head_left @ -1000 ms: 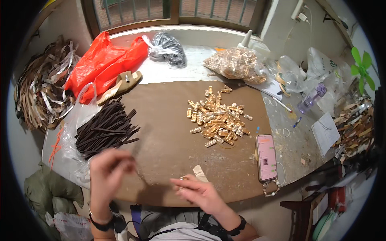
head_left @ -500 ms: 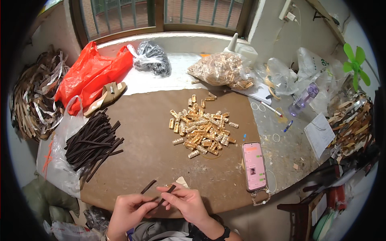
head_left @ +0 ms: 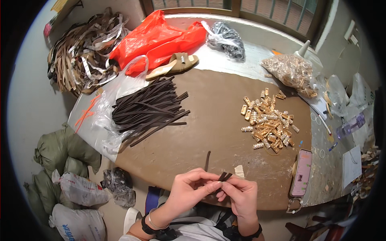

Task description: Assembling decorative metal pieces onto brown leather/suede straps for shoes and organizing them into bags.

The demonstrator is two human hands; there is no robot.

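At the table's near edge, my left hand (head_left: 192, 188) and my right hand (head_left: 242, 196) meet, thumbs and fingertips pinched together. Between them they hold a dark brown strap (head_left: 226, 176), two short ends of which poke up side by side. Another dark length (head_left: 207, 160) sticks up beyond my left fingers; whether it belongs to the same strap is hidden. A pile of similar dark brown straps (head_left: 148, 106) lies to the left on clear plastic. Farther right is a heap of gold buckle-like pieces (head_left: 268, 122), some faced with rhinestones.
A tan sandal (head_left: 175, 66) and a red plastic bag (head_left: 157, 42) sit behind the straps. At right lie a phone (head_left: 301, 172), a purple bottle (head_left: 350, 126) and a bag of gold pieces (head_left: 287, 70). A beige scrap (head_left: 239, 171) is near my right hand. Sacks (head_left: 66, 150) stand on the floor at left.
The view has swung left, so the table's things sit farther right in it. My hands have closed together, and two strap ends now show between the fingertips instead of one.
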